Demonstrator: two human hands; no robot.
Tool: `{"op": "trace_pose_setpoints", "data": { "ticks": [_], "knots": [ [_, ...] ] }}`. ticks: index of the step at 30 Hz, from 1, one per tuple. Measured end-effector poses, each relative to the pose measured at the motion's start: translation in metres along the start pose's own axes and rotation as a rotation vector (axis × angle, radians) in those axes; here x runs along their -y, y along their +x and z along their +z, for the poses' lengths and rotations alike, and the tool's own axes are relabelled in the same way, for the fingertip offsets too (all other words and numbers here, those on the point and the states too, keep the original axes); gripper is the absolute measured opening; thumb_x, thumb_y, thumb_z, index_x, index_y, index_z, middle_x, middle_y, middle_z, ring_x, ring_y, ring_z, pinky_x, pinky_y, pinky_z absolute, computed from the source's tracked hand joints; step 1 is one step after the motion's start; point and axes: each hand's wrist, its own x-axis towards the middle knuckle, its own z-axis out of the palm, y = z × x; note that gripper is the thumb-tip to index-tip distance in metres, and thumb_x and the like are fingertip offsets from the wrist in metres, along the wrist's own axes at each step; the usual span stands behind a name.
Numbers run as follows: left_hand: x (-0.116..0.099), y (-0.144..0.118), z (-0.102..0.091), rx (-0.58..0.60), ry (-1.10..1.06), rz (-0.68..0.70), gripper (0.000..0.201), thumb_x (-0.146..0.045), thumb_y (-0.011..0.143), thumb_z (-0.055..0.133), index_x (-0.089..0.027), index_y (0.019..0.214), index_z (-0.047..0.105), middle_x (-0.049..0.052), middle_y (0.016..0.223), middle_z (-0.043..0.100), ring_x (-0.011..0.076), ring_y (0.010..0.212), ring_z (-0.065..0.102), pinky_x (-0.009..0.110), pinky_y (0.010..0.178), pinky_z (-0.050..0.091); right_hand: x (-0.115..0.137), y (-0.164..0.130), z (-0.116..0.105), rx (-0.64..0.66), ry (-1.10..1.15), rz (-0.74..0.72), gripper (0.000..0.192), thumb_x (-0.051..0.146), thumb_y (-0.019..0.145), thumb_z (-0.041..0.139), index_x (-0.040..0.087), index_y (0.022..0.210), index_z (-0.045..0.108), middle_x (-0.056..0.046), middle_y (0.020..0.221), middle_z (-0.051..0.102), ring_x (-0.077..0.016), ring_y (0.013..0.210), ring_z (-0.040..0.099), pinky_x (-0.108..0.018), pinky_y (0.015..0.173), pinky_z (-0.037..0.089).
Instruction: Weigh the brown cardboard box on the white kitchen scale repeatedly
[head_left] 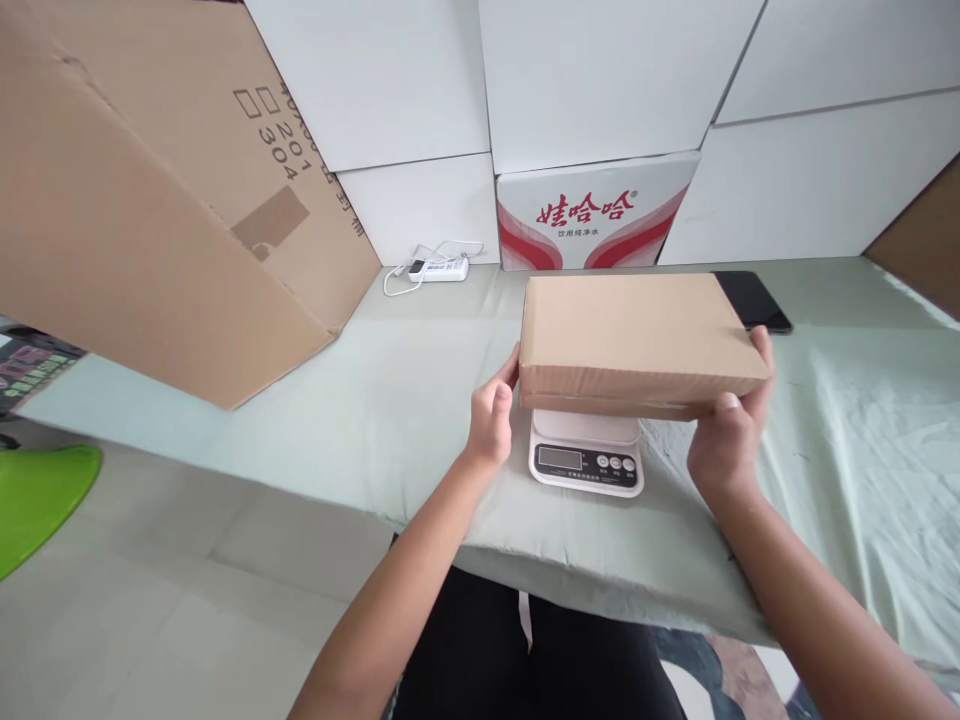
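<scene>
Flat brown cardboard parcel [637, 335] over small white digital scale [586, 455] near desk's front edge, perhaps resting on it; clasped endwise, left hand [493, 415] and right hand [729, 430] fingers closed on short ends.

head cam | looks forward-down, close above table [375, 400] | single view

Bare forearms without sleeves, black trousers with a white drawstring.
</scene>
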Motion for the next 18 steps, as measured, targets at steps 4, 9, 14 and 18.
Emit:
{"op": "trace_pose_setpoints", "data": {
  "ticks": [4, 9, 14, 18],
  "knots": [
    [-0.013, 0.039, 0.005, -0.015, 0.055, 0.092, 0.093, -0.094, 0.097, 0.041, -0.025, 0.153, 0.071, 0.011, 0.163, 0.07, 0.0362, 0.163, 0.056, 0.049, 0.133, 0.049, 0.008, 0.046, 0.012, 0.017, 0.085, -0.164, 0.094, 0.068, 0.075, 0.071, 0.049, 0.165, 0.046, 0.004, 0.176, 0.047, -0.0387, 0.173, 0.034, -0.066, 0.146, 0.021],
    [0.014, 0.09, 0.005, -0.074, 0.12, 0.067, 0.099, -0.097, 0.095, 0.038, -0.023, 0.152, 0.071, 0.014, 0.161, 0.071, 0.0361, 0.163, 0.055, 0.05, 0.133, 0.047, -0.015, 0.095, 0.035, 0.132, 0.055, -0.14, 0.099, 0.065, 0.079, 0.067, 0.041, 0.17, 0.037, 0.001, 0.181, 0.041, -0.0354, 0.174, 0.033, -0.062, 0.147, 0.021],
    [0.056, 0.1, 0.005, -0.059, 0.135, -0.034, 0.096, -0.094, 0.097, 0.037, -0.021, 0.15, 0.071, 0.015, 0.16, 0.071, 0.0354, 0.162, 0.056, 0.05, 0.133, 0.046, -0.057, 0.089, 0.044, 0.138, 0.071, -0.094, 0.108, 0.061, 0.078, 0.07, 0.027, 0.172, 0.031, -0.008, 0.184, 0.037, -0.0337, 0.174, 0.033, -0.057, 0.148, 0.019],
    [0.064, 0.1, 0.006, -0.047, 0.088, -0.074, 0.092, -0.093, 0.098, 0.04, -0.022, 0.147, 0.073, 0.014, 0.159, 0.073, 0.0347, 0.161, 0.058, 0.048, 0.132, 0.048, -0.068, 0.084, 0.041, 0.168, 0.087, -0.069, 0.102, 0.054, 0.083, 0.069, 0.028, 0.172, 0.028, -0.008, 0.183, 0.039, -0.03, 0.171, 0.038, -0.053, 0.147, 0.023]
  ]
}}
